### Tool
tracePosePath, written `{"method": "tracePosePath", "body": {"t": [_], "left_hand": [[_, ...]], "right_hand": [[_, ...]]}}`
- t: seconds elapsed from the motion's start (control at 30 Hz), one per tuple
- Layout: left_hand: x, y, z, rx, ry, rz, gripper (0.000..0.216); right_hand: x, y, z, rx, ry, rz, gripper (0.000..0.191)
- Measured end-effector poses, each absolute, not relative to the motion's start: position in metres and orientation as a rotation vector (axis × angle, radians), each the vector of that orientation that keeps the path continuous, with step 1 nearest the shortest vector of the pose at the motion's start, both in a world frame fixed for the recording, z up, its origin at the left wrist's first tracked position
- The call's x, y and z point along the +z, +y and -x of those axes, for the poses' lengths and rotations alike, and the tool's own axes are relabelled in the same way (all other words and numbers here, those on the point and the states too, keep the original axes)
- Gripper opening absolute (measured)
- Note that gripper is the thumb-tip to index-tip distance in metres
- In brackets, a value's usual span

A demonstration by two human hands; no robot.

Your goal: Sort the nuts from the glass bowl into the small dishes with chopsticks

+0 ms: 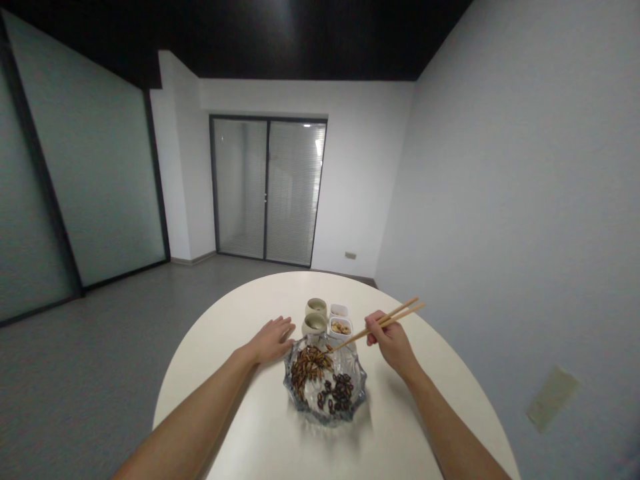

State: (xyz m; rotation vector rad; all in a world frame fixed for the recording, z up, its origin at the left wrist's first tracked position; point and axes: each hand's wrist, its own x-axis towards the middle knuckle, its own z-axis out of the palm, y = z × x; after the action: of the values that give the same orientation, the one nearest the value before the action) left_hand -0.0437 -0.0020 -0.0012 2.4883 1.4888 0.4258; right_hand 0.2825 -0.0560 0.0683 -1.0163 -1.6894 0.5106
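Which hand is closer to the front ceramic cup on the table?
The left hand is nearer, lying just left of the front ceramic cup. The right hand, holding chopsticks, is farther off to the cup's right, past the white dish of nuts.

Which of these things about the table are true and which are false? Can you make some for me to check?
1. The right hand holds a pair of wooden chopsticks: true.
2. The left hand holds a spoon: false. It holds nothing and is beside the glass bowl.
3. The glass bowl has striped brown pieces and dark pieces in it: true.
4. The table has a square corner in front: false. Its edge is curved.
5. Two cups stand beyond the glass bowl: true.
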Motion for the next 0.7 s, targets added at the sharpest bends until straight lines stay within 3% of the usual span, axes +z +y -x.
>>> {"method": "tracePosePath", "body": {"t": [0.27,0.7], "left_hand": [[-0.001,-0.003,0.043,0.42,1.483,-2.488,0.054],[-0.001,-0.001,0.044,0.426,1.483,-2.494,0.054]], "right_hand": [[0.059,-0.063,-0.256,0.297,-1.503,0.985,0.04],[0.052,-0.06,-0.245,0.304,-1.548,0.997,0.035]]}}
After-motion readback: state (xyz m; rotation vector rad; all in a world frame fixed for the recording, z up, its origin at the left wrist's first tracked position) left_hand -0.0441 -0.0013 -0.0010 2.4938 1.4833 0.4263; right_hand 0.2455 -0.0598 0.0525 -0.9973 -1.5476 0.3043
